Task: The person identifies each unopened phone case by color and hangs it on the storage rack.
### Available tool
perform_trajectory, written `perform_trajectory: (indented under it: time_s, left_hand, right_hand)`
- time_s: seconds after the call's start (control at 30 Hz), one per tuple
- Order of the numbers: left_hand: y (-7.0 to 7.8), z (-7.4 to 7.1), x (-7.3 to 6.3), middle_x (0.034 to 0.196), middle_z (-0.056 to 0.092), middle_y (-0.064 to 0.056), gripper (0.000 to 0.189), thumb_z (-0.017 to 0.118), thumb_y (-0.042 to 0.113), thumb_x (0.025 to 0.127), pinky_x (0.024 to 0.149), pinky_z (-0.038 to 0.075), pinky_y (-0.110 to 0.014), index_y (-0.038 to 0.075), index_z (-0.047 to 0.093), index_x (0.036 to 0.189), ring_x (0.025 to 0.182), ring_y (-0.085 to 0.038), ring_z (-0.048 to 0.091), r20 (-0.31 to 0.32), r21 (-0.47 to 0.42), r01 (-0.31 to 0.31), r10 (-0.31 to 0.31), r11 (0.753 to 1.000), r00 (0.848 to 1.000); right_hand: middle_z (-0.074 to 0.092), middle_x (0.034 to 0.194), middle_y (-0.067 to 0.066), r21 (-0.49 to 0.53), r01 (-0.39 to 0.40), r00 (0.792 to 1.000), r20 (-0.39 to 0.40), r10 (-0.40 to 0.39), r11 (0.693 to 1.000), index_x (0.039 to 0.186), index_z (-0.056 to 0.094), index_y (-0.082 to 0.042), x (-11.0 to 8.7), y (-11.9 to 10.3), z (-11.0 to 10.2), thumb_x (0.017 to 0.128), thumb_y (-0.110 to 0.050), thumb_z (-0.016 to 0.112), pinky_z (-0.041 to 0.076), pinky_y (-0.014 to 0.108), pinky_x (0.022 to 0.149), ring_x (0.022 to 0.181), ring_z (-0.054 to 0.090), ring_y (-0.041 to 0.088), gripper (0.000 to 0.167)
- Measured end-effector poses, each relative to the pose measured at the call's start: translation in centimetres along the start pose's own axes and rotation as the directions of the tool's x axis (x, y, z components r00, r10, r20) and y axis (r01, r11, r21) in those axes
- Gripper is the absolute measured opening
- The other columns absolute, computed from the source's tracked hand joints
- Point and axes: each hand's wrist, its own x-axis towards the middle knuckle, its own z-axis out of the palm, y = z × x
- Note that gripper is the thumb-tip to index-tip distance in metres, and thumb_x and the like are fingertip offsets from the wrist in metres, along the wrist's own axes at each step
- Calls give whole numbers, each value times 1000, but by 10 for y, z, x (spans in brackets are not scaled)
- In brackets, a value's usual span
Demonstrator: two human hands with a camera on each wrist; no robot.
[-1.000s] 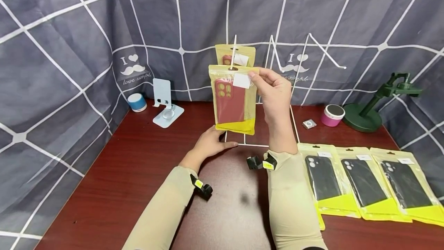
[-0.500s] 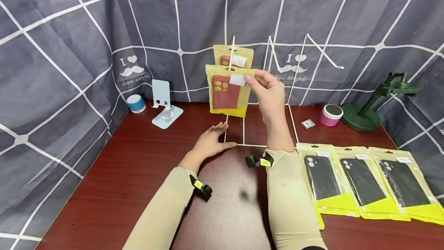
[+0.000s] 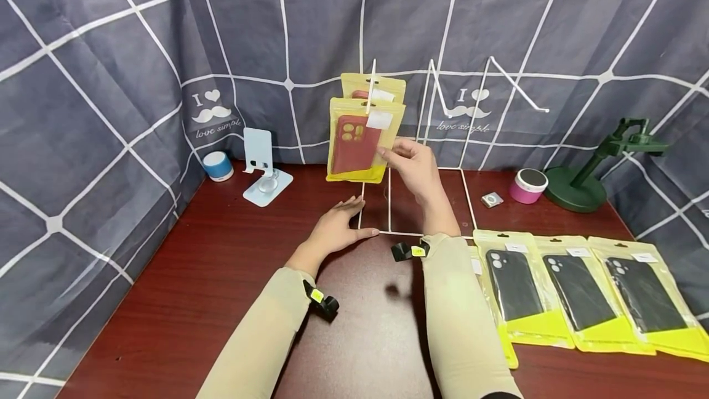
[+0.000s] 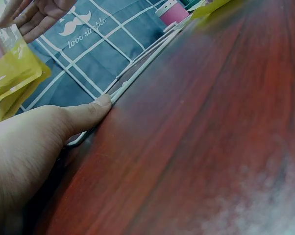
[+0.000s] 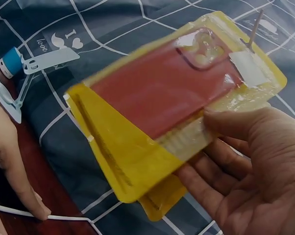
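We see the right hand (image 3: 415, 168) pinching the lower right edge of the front packet (image 3: 354, 140), its thumb on the near face and its other fingers behind, as the right wrist view shows. This yellow-edged clear packet, with a red phone case and a white label inside, is at the front of the leftmost hook (image 3: 372, 86) of the white wire rack (image 3: 468, 202), tilted a little, the hook's tip showing at its top slot. Behind it we see a similar rear packet (image 3: 394, 85) at the same hook. The left hand (image 3: 335, 226) rests low at the rack's base, fingers straight and released, thumb on the front wire. On the counter (image 3: 210, 294), to the right, we find 3 packets with black cases (image 3: 515, 282) side by side, and 1 more partly hidden under them. Farther back stand a pale phone stand (image 3: 258, 149), a blue cylinder (image 3: 218, 166), a pink cylinder (image 3: 527, 187) and a green stand (image 3: 578, 186).
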Motion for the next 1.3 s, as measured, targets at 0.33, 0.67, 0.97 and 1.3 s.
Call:
perform_trajectory:
  time_s: [0.33, 0.67, 0.97, 1.3]
  left_hand:
    - [-2, 1, 2, 159, 39, -5, 96, 62, 75, 83, 123, 23, -37, 12, 45, 153, 149, -20, 30, -21, 37, -39, 40, 999, 999]
    - [-3, 0, 1, 159, 38, -6, 96, 62, 74, 84, 123, 21, -36, 10, 45, 152, 149, -21, 30, -27, 22, -62, 62, 998, 998]
    - [-2, 1, 1, 159, 38, -4, 95, 63, 73, 84, 123, 20, -34, 8, 46, 152, 149, -19, 29, -31, 21, -59, 60, 998, 998]
    - [-3, 2, 0, 159, 38, -4, 97, 63, 74, 83, 123, 20, -35, 8, 46, 152, 149, -20, 30, -35, 23, -61, 61, 998, 998]
  right_hand:
    - [70, 75, -7, -116, -6, 950, -310, -30, 993, 93, 80, -10, 2, -2, 1, 85, -35, 82, 46, 23, 59, 71, 56, 10, 27]
    - [66, 70, -7, -108, -11, 942, -333, -26, 994, 92, 79, -12, 3, -1, 4, 85, -36, 82, 45, 24, 57, 61, 54, 9, 25]
    - [71, 78, -2, -93, -12, 952, -307, -17, 996, 97, 79, -8, 2, -1, 2, 86, -36, 81, 48, 24, 63, 74, 58, 11, 30]
    - [68, 77, -5, -83, -18, 949, -314, -9, 996, 99, 78, -5, 1, 0, 0, 87, -31, 81, 49, 23, 63, 71, 58, 10, 29]
